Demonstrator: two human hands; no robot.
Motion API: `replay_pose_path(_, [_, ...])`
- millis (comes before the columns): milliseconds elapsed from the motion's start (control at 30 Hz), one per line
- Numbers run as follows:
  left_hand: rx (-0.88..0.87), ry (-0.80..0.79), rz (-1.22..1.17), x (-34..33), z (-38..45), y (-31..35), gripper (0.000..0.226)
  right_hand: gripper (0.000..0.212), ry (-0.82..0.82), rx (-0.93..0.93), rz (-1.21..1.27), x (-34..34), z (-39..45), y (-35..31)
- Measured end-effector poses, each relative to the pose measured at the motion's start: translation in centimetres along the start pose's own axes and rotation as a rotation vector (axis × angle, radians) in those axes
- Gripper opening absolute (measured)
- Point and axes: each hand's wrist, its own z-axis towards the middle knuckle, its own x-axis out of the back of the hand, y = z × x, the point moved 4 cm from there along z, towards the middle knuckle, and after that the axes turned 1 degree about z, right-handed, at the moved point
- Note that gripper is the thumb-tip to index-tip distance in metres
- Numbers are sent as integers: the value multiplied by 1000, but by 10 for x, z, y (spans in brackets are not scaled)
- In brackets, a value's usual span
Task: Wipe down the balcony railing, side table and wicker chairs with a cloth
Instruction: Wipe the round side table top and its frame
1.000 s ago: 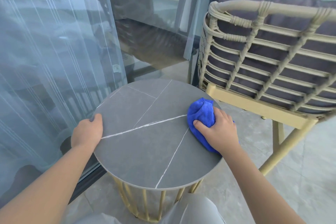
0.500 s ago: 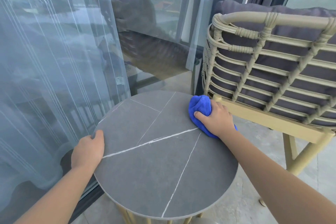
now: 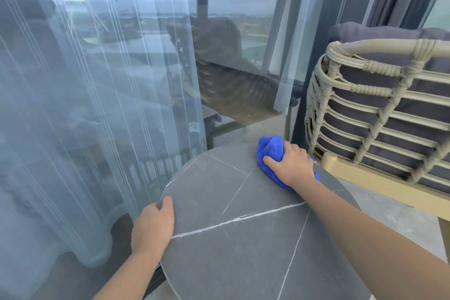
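1. My right hand (image 3: 293, 165) grips the cloth (image 3: 271, 150) at the table's (image 3: 243, 251) far edge.
2. My left hand (image 3: 153, 224) clasps its near rim.
3. I judge the table is mid-wipe; chair (image 3: 379, 114) and railing remain.

No text can be read. The one printed thing is a small pale sticker (image 3: 193, 126) low on the glass pane (image 3: 233, 31), just beside the edge of the sheer curtain (image 3: 97, 105); it carries dark marks, too small and blurred to make out. The table (image 3: 243, 251), the cloth (image 3: 271, 148) and the chair (image 3: 377, 114) bear no lettering, label or brand that shows.
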Motion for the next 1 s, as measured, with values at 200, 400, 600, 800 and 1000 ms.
replay_pose_path(200, [12, 7, 3, 3, -2, 2, 49, 64, -29, 65, 28, -24, 10, -43])
replay_pose_path(400, [33, -3, 31, 4, 3, 0, 48, 55, -87, 186, 72, -49, -7, -94])
replay_pose_path(600, [46, -18, 54, 6, 7, 2, 49, 51, -142, 338, 130, -62, -54, -137])
replay_pose_path(800, [76, -41, 61, 8, 3, 1, 50, 57, -181, 436, 194, -60, -106, -145])
replay_pose_path(1000, [53, -65, 73, 11, 1, 2, 56, 66, -203, 522, 259, -48, -159, -131])
